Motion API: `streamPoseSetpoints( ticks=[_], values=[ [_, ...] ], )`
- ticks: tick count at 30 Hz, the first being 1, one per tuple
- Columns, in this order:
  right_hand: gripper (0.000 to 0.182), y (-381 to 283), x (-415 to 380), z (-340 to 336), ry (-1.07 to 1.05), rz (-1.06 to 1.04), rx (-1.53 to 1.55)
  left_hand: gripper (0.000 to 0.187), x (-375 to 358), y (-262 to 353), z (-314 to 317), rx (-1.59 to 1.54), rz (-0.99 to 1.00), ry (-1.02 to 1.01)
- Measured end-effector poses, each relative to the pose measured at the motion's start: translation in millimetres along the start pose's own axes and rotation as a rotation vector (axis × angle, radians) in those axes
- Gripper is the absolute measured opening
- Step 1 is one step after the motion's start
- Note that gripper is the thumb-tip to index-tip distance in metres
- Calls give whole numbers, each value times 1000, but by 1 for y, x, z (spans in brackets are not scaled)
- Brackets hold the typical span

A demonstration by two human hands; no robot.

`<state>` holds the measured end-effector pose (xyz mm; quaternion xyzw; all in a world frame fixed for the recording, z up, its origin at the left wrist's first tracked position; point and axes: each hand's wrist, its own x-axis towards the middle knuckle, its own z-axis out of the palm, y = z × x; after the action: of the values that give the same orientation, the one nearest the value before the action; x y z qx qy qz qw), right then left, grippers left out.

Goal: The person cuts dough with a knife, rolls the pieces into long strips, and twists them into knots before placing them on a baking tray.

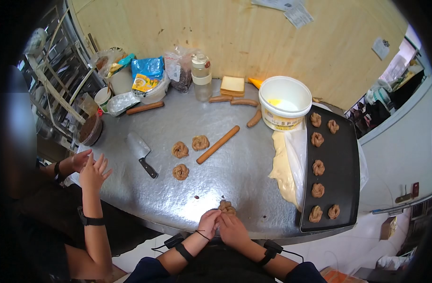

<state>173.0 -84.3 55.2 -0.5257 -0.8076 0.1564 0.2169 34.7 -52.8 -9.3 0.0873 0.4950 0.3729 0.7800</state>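
Close to the table's near edge, my left hand [209, 223] and my right hand [233, 230] meet with fingers closed on a brown twisted dough knot [226, 206]. The fingers partly cover it, and its lower side is hidden. Beyond them, three finished-looking knots sit together on the metal table: one dough knot [180, 172] nearest me, another dough knot [180, 150] behind it, and a third dough knot [200, 142] to the right. Beside these lies a wooden rolling pin [218, 145], set diagonally.
Several knots lie on a black baking tray [336, 160] at right. Pale dough [283, 170] spreads beside it, below a white bucket [285, 101]. A broad knife [143, 153] lies left. At far left are a co-worker's hands [92, 172]. Brown dough rolls [244, 102] and a bottle [201, 78] stand behind.
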Motion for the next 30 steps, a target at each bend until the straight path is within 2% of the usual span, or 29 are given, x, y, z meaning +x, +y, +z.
streamPoseSetpoints(
  ticks=[2,4,7,11,13,17,22,26,30],
  values=[
    [44,0,-1,0,-43,-41,-4,11,4,-4,-1,-31,-1,16],
    [32,-4,1,-5,18,-102,-43,10,5,-4,0,-59,0,31],
    [29,-5,1,-7,12,-92,-19,8,8,-7,-4,-49,20,85],
    [28,7,3,-12,-44,-74,158,8,18,-16,-12,-2,127,25],
    [37,14,7,-18,97,12,278,7,16,-13,-6,-5,196,-4],
    [39,30,9,-11,179,105,209,9,5,-7,6,-9,164,93],
    [41,40,8,-2,168,1,110,8,-3,0,10,-88,26,136],
    [39,42,12,-3,178,-25,107,12,-4,2,5,-34,-25,157],
    [30,46,19,8,151,138,359,10,-6,4,7,-94,-33,136]
  ],
)
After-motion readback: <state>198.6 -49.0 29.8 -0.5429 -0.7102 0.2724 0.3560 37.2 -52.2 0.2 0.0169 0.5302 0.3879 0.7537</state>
